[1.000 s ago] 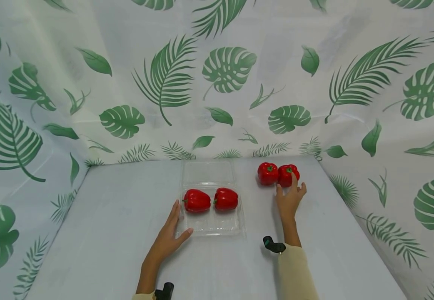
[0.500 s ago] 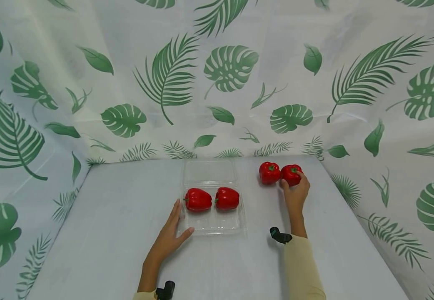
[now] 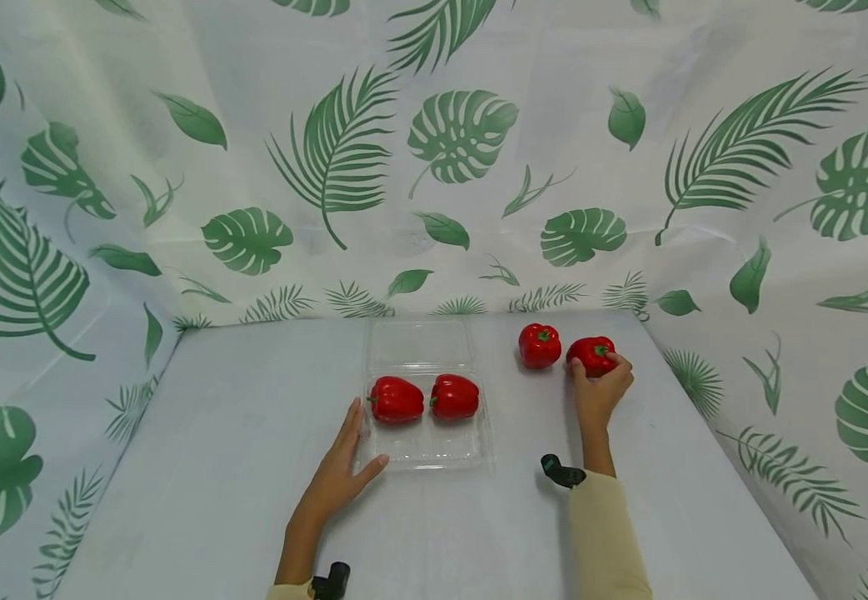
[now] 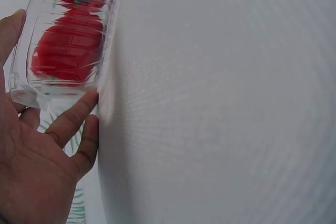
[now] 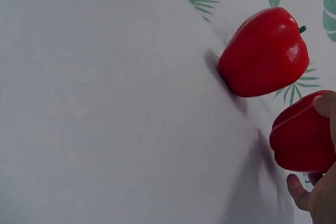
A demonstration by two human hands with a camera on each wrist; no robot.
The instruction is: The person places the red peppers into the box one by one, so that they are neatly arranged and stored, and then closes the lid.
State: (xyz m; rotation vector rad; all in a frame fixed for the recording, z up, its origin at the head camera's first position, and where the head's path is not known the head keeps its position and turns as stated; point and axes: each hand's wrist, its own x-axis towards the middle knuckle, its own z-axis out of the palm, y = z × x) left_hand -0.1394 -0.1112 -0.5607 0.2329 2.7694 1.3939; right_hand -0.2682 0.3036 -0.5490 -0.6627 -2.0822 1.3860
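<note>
At the white table's (image 3: 202, 467) far right, your right hand (image 3: 601, 393) pinches a red pepper (image 3: 588, 353), apparently picking up; next likely calls for lifting toward the clear container (image 3: 452, 450) your spread left hand (image 3: 335, 482) touches.

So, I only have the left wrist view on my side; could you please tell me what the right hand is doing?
Observer: In the head view, the right hand grips a red pepper, well to the right of the clear container.
Operator: Thank you. Is any other pepper near that one?
Observer: Yes, a second pepper sits just left of it, stem up, with a gap between the two.
Operator: And could you kindly check how the container's lid lies?
Observer: The lid is open, folded back on the side away from the person.
</note>
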